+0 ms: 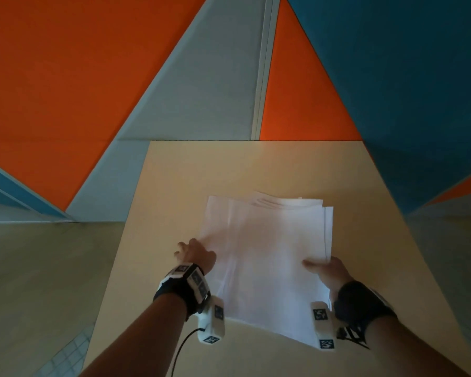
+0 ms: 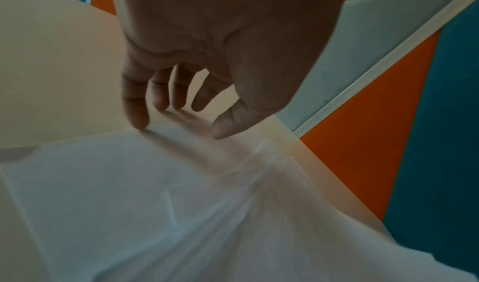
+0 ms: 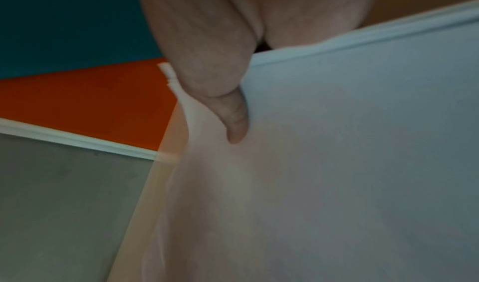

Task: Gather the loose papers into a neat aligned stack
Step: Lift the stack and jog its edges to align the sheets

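Observation:
Several white papers (image 1: 267, 254) lie in a loose, uneven pile on the pale wooden table (image 1: 191, 186), their far edges fanned out of line. My right hand (image 1: 324, 269) pinches the pile's right edge, with the thumb (image 3: 233, 120) pressed on the top sheet (image 3: 362, 143) and the fingers hidden beneath. The sheets bend upward at that grip. My left hand (image 1: 195, 253) sits at the pile's left edge. Its fingers (image 2: 134, 110) hang loosely, one tip touching the edge of a sheet (image 2: 155, 204), and it holds nothing.
Orange (image 1: 65, 77), grey (image 1: 201, 99) and blue (image 1: 405, 77) partition panels stand behind the table's far edge. Beige floor (image 1: 38, 268) lies to the left of the table. A black cable (image 1: 180, 349) hangs from my left wrist unit.

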